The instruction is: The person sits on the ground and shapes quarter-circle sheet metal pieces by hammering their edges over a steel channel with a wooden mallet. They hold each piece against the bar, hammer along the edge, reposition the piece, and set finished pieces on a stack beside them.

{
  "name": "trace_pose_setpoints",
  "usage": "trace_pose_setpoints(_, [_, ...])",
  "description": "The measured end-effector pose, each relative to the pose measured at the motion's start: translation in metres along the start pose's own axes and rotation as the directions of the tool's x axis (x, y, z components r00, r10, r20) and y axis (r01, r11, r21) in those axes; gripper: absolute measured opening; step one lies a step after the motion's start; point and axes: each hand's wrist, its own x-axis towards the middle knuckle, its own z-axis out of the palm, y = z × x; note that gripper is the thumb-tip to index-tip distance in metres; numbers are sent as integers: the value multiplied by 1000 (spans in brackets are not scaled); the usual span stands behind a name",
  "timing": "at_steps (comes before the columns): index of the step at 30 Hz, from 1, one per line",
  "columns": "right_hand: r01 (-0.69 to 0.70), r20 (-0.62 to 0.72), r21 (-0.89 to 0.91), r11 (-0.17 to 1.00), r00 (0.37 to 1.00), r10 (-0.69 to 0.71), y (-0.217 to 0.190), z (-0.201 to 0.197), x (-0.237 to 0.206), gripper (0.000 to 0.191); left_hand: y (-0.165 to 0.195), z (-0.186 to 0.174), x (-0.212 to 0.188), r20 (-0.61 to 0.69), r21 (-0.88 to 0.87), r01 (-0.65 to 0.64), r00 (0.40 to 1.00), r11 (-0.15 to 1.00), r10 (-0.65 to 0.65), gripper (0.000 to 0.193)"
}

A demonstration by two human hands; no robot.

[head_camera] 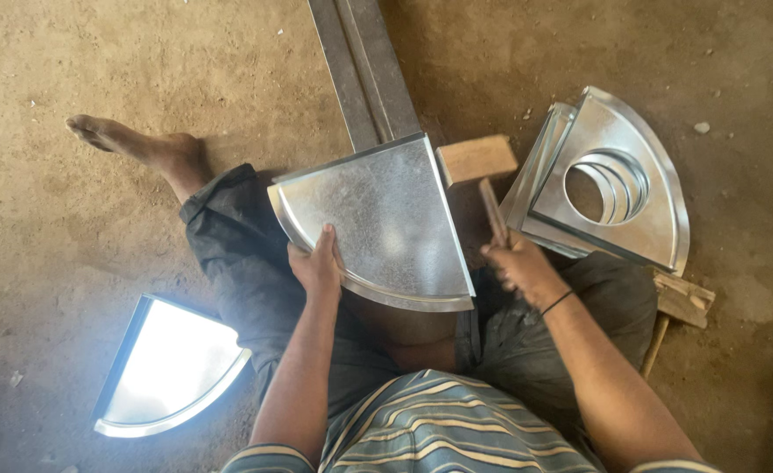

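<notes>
Stack of holed quarter-round metal sheets [614,184] on dirt floor [97,70] — another sheet [172,368] well apart.

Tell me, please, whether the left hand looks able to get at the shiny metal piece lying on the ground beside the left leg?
Probably yes: the left hand holds the quarter-round sheet, but nothing lies between it and the shiny piece on the ground.
</notes>
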Motion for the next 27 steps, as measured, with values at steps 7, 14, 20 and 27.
trace_pose_setpoints(7, [201, -272, 445, 873, 959, -82, 1, 10, 1, 12, 4, 3, 4, 47, 269, 10, 999, 963, -23, 39])
trace_pose_setpoints(14, [175, -275, 145, 974, 953, -130, 3, 17, -4, 12, 0, 1, 13, 33, 364, -123, 992, 923, 119, 40])
trace_pose_setpoints(20, [45, -135, -135, 990, 989, -64, 0, 14, -8, 16, 4, 11, 9, 42, 355, -106, 994, 929, 97, 44])
trace_pose_setpoints(27, [571, -207, -357, 740, 724, -658, 14, 8, -14, 22, 2, 16, 9, 18, 344, -6, 1000, 939, 0, 42])
